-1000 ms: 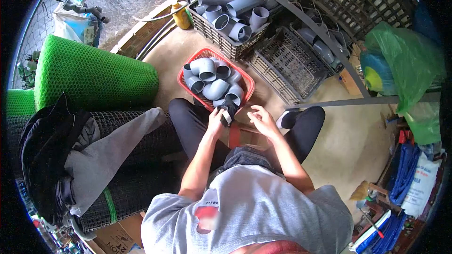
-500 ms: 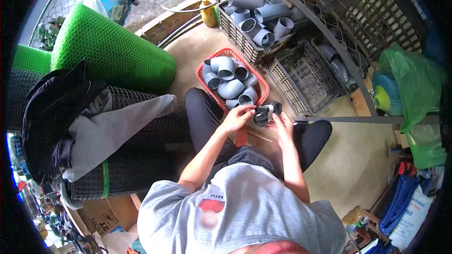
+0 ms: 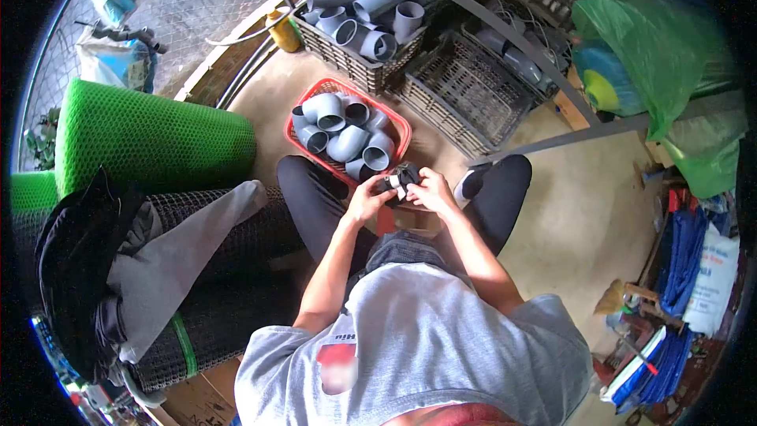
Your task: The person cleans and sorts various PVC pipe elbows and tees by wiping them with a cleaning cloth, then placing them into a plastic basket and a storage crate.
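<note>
Between my two hands is a small black bundle (image 3: 405,176) with a white band or label on it; its exact kind I cannot make out. My left hand (image 3: 367,199) pinches its left end, while the fingers of my right hand (image 3: 434,191) close on its right side. Just beyond my hands, a red plastic basket (image 3: 406,138) holds several grey pipe elbows (image 3: 347,143). The bundle is held above my lap, between my bent knees, and part of it is hidden by my fingers.
A black crate (image 3: 347,63) full of grey pipe fittings (image 3: 382,1) stands behind the basket, beside another black crate (image 3: 473,91). Rolls of green mesh (image 3: 154,146) and black netting (image 3: 236,268) lie on my left. At right hangs a green plastic bag (image 3: 631,47).
The view has shifted, so the surroundings sit differently in the picture. My hands have come closer together around the bundle, which is turned and more covered by my fingers.
</note>
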The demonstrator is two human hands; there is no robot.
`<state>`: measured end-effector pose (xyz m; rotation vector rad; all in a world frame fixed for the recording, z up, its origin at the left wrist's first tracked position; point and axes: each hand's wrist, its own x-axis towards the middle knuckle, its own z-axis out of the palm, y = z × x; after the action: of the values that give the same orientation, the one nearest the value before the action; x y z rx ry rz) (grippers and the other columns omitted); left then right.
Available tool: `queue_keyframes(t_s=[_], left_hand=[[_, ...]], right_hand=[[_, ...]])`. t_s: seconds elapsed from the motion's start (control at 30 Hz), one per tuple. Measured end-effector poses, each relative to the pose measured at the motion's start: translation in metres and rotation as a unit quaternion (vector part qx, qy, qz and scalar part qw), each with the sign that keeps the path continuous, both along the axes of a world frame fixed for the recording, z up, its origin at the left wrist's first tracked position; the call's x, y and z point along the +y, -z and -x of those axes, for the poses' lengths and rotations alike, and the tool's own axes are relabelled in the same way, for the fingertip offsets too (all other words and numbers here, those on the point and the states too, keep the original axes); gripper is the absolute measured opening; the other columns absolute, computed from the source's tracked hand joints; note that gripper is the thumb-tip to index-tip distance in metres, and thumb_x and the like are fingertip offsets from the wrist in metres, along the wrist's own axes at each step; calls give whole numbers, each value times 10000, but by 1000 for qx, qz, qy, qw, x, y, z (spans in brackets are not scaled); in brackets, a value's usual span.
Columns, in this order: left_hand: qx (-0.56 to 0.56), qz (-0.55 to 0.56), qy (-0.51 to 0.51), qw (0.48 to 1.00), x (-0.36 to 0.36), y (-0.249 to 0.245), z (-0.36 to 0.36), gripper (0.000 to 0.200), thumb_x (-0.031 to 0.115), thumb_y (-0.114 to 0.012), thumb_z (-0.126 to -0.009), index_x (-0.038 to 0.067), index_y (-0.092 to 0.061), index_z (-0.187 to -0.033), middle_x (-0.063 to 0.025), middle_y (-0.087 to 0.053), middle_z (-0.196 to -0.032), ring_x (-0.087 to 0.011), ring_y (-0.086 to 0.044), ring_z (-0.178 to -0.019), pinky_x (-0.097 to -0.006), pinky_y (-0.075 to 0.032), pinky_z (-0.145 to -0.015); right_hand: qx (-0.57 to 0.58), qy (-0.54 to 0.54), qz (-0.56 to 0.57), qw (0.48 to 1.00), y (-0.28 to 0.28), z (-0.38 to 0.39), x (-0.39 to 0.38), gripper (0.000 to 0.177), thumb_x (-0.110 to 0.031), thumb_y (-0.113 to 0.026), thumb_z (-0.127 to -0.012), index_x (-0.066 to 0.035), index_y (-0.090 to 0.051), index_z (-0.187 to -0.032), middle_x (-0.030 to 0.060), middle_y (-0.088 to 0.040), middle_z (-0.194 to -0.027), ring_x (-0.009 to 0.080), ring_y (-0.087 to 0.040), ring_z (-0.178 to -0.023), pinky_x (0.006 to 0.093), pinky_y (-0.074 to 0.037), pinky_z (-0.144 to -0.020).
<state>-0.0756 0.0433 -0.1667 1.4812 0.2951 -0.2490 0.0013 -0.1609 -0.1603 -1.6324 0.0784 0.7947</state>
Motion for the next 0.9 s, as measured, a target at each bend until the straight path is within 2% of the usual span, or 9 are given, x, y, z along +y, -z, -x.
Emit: queue_keyframes(t_s=[0.13, 0.27, 0.3, 0.4, 0.43, 0.57, 0.63, 0.67, 0.9], left_hand=[[177, -28, -39, 983, 10, 52, -1, 402, 161, -724, -963, 49, -630, -1337, -88, -709, -1183, -188, -666, -1093, -317, -527, -958], [134, 5, -47, 990, 8, 42, -8, 358, 197, -695, -984, 54, -646, -1309, -82, -716, -1170, -164, -658, -1083, -319, -518, -962], [89, -2, -52, 995, 9, 53, -6, 379, 228, -704, -963, 65, -650, -1300, -65, -734, -1075, -120, -648, -917, -309, -521, -768], [103, -53, -15, 993, 14, 70, -5, 322, 200, -693, -989, 67, -660, -1281, -67, -722, -1153, -160, -665, -1082, -318, -525, -933], [119, -22, -22, 992, 13, 69, -5, 312, 194, -684, -995, 66, -650, -1279, -55, -718, -1155, -162, -679, -1040, -333, -544, -885], [102, 0, -46, 994, 16, 69, -2, 308, 194, -677, -998, 76, -637, -1280, -38, -709, -1135, -163, -687, -986, -341, -556, -827], [126, 50, -57, 989, 16, 59, -2, 305, 197, -669, -1001, 90, -624, -1283, -24, -696, -1112, -160, -684, -965, -333, -553, -794], [124, 50, -61, 989, 16, 54, -2, 305, 197, -669, -1001, 90, -624, -1283, -24, -696, -1112, -160, -684, -965, -333, -553, -794], [151, 59, -50, 985, 11, 62, -10, 286, 128, -629, -1009, 31, -623, -1278, -56, -703, -1068, -142, -666, -905, -310, -563, -823]], right_hand=[[71, 68, 31, 995, 36, -25, -15, 196, -64, -702, -925, -34, -576, -1072, 133, -747, -868, 204, -764, -739, 350, -618, -566], [152, 112, 59, 980, 70, -52, -22, 198, -135, -709, -938, -55, -633, -1103, 144, -753, -946, 290, -773, -824, 513, -635, -748], [164, 136, 56, 975, 77, -56, -22, 187, -130, -699, -938, -55, -645, -1101, 160, -754, -974, 324, -773, -850, 559, -625, -781], [210, 174, 41, 961, 111, -73, -29, 186, -147, -691, -945, -65, -648, -1106, 165, -755, -997, 331, -769, -909, 553, -623, -817], [211, 192, 12, 959, 127, -77, -32, 185, -158, -682, -955, -62, -644, -1109, 155, -757, -996, 334, -766, -936, 558, -616, -842], [207, 202, -72, 955, 149, -82, -30, 411, -213, -685, -968, -59, -531, -1317, 186, -731, -1130, 347, -738, -1047, 587, -595, -878], [198, 232, 28, 952, 146, -78, -20, 598, -250, -706, -959, -94, -402, -1450, 202, -696, -1235, 358, -719, -1098, 608, -560, -929], [189, 192, 48, 962, 143, -77, -17, 716, -267, -729, -944, -132, -318, -1515, 201, -676, -1286, 362, -713, -1113, 625, -526, -968], [181, 15, 90, 979, 154, -80, 33, 530, -244, -738, -955, -126, -478, -1402, 176, -708, -1229, 329, -740, -1019, 597, -566, -899]])
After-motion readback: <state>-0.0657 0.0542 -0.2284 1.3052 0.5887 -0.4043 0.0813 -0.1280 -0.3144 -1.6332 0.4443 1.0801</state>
